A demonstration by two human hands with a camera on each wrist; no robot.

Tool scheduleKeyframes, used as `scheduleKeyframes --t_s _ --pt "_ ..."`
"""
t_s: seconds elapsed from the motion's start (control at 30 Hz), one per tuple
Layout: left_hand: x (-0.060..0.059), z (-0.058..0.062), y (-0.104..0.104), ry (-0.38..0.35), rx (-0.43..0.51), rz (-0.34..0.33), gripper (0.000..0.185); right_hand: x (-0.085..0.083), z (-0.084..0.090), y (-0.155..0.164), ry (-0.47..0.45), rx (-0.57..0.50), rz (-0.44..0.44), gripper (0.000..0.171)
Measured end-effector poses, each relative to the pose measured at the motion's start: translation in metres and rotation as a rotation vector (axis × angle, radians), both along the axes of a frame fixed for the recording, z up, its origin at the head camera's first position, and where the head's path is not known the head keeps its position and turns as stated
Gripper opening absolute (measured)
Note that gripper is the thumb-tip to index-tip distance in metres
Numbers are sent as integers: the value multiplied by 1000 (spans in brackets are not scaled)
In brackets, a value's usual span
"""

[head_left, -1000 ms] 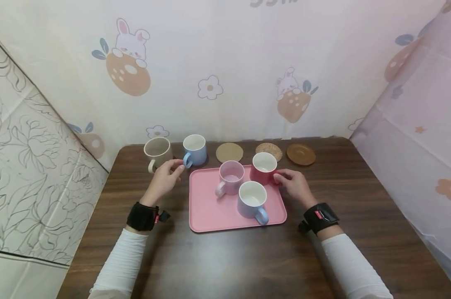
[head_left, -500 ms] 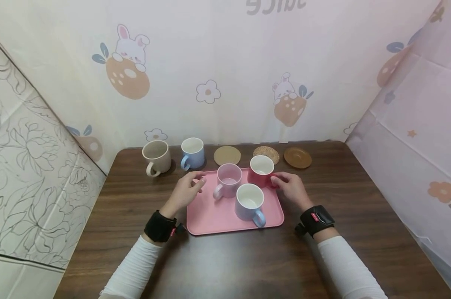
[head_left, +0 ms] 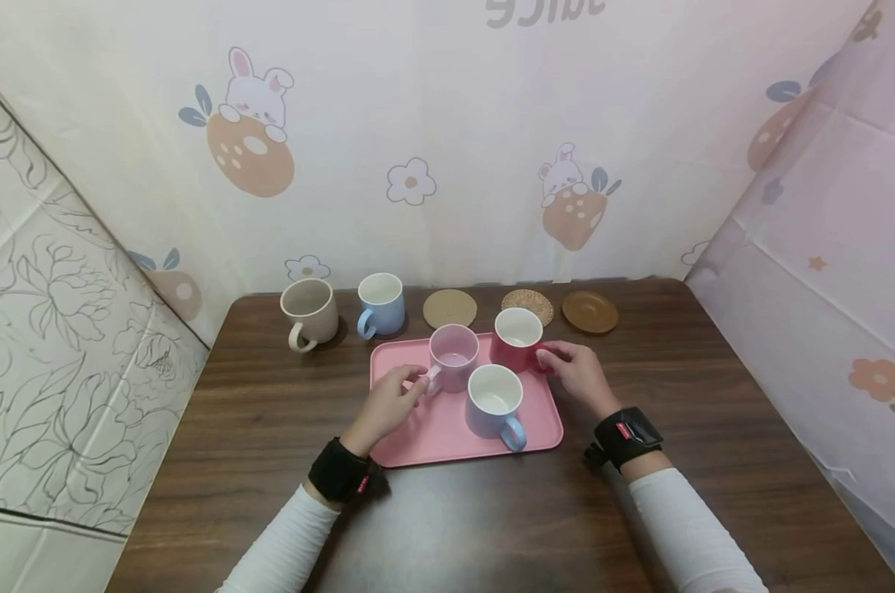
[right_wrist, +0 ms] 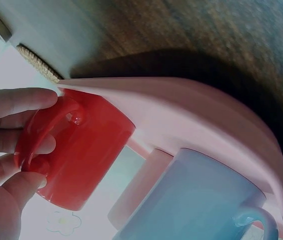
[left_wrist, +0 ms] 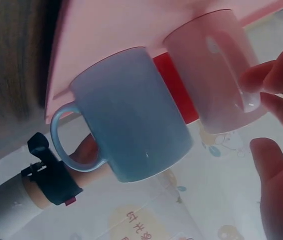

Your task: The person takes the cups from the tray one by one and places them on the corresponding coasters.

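Note:
A pink tray (head_left: 417,428) carries a pink mug (head_left: 454,356), a red mug (head_left: 519,338) and a lavender-blue mug (head_left: 494,401). My left hand (head_left: 414,382) reaches over the tray's left part. Its fingertips (left_wrist: 269,75) are at the pink mug's (left_wrist: 216,70) handle, and the thumb stays apart below it. My right hand (head_left: 547,357) pinches the red mug's (right_wrist: 81,150) handle between thumb and fingers (right_wrist: 16,102). All three mugs stand upright on the tray (right_wrist: 206,120). The lavender-blue mug (left_wrist: 131,115) stands nearest me, handle toward the front right.
Along the back of the dark wooden table (head_left: 491,527) stand a beige mug (head_left: 309,309) and a light blue mug (head_left: 382,302). Right of them lie a cork coaster (head_left: 450,308), a woven coaster (head_left: 529,304) and a brown saucer (head_left: 590,311). Patterned cloth walls close three sides.
My left hand has moved from near the light blue mug at the back, right and toward me, onto the tray by the pink mug's handle. The right hand has stayed on the red mug.

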State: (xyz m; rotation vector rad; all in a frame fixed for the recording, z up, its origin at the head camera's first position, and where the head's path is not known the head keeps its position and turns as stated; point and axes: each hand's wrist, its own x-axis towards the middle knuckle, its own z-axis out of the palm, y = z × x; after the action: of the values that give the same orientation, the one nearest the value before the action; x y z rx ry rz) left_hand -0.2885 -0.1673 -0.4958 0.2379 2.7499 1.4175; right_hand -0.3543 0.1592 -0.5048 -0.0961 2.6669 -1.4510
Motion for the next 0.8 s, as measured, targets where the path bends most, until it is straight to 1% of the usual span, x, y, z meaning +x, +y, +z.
scheduleKeyframes --t_s 0.1,0.23,0.33,0.43,0.6,0.73,0.8 --pt "-1 -3 3 -29 36 16 31 0 0 1 -3 2 -2 40" --pt "-6 -9 8 -49 83 0 29 0 0 2 9 2 -10 40" --pt "-10 -13 11 -65 132 3 26 0 -1 2 0 -16 -10 40" --pt "-10 -16 14 -84 200 19 25 1 -2 1 -10 -28 1 42" --pt "-10 -17 16 -126 299 35 26 0 -3 0 -2 -26 -7 42" --pt "-11 -16 17 -177 342 37 27 0 -2 1 -9 -21 -23 43" --pt "-11 -16 17 -192 346 36 27 0 -1 0 -10 -15 -23 42"
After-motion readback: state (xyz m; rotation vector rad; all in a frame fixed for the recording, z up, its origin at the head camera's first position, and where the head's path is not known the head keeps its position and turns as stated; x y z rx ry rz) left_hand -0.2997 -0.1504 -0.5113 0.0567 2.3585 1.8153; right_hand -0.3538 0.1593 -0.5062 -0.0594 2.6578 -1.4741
